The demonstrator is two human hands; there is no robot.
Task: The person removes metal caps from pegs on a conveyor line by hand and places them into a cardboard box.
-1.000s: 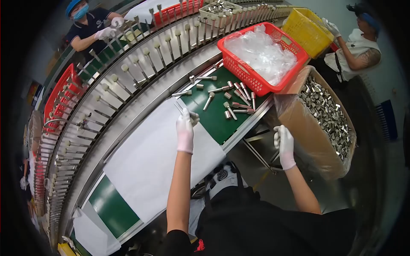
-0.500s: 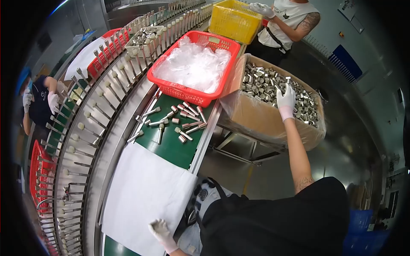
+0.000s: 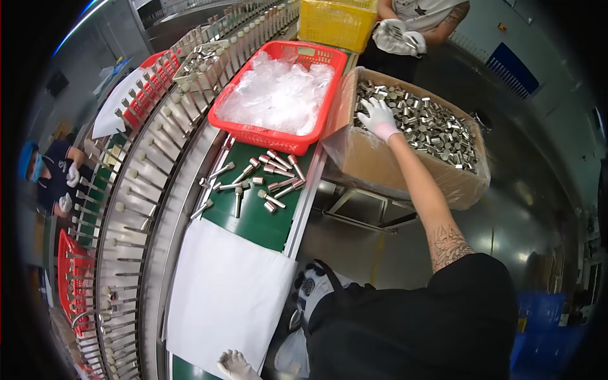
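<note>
My right hand [image 3: 379, 119], in a white glove, reaches into the near-left part of a plastic-lined cardboard box [image 3: 361, 161]. Its fingers are spread against the heap of short silvery metal caps [image 3: 430, 130], and I see nothing held in them. My left hand [image 3: 235, 365], also gloved, is at the bottom edge of the view over the white sheet [image 3: 228, 285]. Its fingers are slightly curled and apart, with nothing visible in them. Several metal tubes and caps [image 3: 272, 180] lie loose on the green belt beyond the sheet.
A red basket [image 3: 259, 136] of clear plastic bags stands beyond the loose tubes. A curved conveyor with upright pegs [image 3: 136, 209] runs along the left. A yellow crate [image 3: 335, 25] is at the back. One co-worker [image 3: 399, 38] stands behind the box, another [image 3: 60, 171] at far left.
My right hand has moved left across the box, from its middle to its left side, and its fingers have spread. My left hand is lower in view. The co-worker at the back has lowered their hands.
</note>
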